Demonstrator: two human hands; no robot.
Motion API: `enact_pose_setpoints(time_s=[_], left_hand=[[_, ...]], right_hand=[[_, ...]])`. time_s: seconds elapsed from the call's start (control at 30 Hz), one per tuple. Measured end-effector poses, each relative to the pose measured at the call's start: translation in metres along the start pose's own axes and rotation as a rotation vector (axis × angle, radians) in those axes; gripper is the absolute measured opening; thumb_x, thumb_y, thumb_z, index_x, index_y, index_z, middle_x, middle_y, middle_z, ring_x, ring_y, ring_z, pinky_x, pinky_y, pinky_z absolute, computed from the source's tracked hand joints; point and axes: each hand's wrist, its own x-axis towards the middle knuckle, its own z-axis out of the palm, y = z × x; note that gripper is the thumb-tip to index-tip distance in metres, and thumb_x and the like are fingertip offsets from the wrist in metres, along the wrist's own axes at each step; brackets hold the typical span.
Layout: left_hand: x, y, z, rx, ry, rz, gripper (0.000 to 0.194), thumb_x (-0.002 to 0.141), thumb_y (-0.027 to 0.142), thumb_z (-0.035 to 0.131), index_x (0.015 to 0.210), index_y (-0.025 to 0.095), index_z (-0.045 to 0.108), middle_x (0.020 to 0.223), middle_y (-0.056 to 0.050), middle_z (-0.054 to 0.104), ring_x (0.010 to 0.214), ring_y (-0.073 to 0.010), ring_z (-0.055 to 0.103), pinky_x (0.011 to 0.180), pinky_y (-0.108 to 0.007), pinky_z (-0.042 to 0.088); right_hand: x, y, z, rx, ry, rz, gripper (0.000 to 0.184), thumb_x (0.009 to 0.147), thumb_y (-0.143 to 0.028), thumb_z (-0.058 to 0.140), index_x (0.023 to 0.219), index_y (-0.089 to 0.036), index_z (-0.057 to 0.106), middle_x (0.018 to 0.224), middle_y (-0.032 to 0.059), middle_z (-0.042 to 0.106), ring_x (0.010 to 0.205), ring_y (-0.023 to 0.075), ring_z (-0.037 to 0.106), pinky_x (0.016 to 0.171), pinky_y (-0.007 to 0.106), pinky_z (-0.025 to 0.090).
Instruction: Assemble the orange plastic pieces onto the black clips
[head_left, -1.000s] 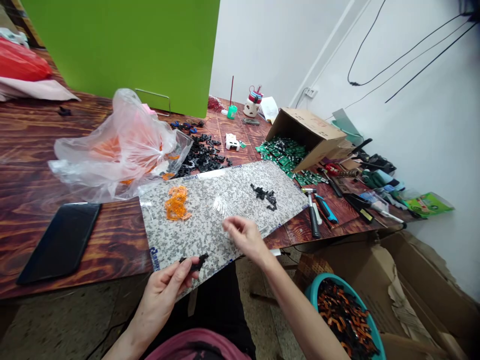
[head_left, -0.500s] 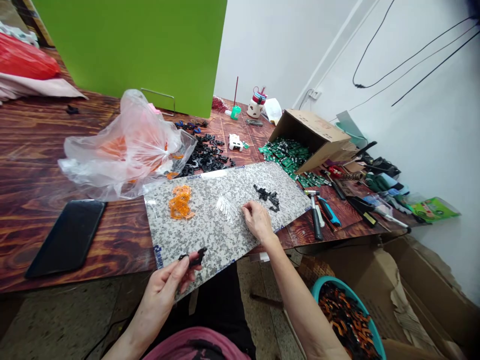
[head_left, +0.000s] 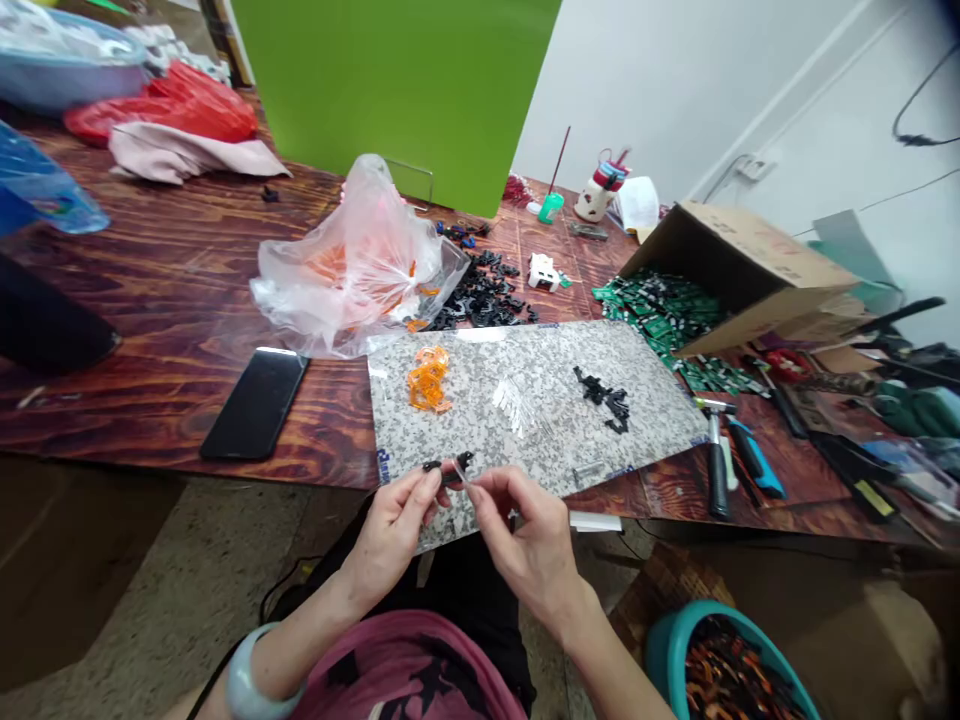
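Observation:
My left hand (head_left: 399,520) pinches a small black plastic part (head_left: 452,476) above the front edge of the speckled board (head_left: 480,350). Close against it, my right hand (head_left: 521,530) is closed on a thin clear strip (head_left: 460,470), its tip at the black part. Whether the strip sits in the part I cannot tell. On the board lie a pile of orange clear plastic parts (head_left: 428,380) at the left, a fan of clear strips (head_left: 514,407) in the middle and a cluster of black parts (head_left: 604,398) at the right.
Behind the board are a plastic bag (head_left: 360,265), loose black pieces (head_left: 484,293) and a cardboard box (head_left: 742,262) spilling green circuit boards (head_left: 667,312). A phone (head_left: 256,405) lies left, a hammer (head_left: 718,470) right. Below stands a teal tub (head_left: 671,655) of orange and black pieces.
My right hand has left the clear strips and come to the black part in my left hand, bringing a thin strip. The view has swung left.

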Motion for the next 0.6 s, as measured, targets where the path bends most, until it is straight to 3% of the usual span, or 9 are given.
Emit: enact_pose_setpoints(time_s=[0.27,0.6], left_hand=[[-0.006,0.008,0.0,0.039,-0.014,0.079,0.031,0.088,0.036,0.044,0.077,0.015,0.064,0.061,0.004,0.042,0.059,-0.0125,0.041,0.058,-0.023,0.036],[-0.006,0.004,-0.002,0.088,-0.013,0.103,0.035,0.09,0.036,0.044,0.099,0.014,0.069,0.068,0.001,0.053,0.061,-0.0138,0.046,0.061,-0.024,0.04]], right_hand=[[-0.005,0.003,0.016,0.002,-0.023,-0.028,0.009,0.087,-0.019,0.051,0.083,-0.017,0.059,0.069,0.0007,0.06,0.056,0.0095,0.053,0.055,0.02,0.042],[-0.006,0.002,0.019,-0.026,-0.027,-0.013,0.011,0.087,-0.02,0.05,0.081,-0.017,0.059,0.068,0.0008,0.06,0.055,0.0097,0.052,0.055,0.02,0.043]])
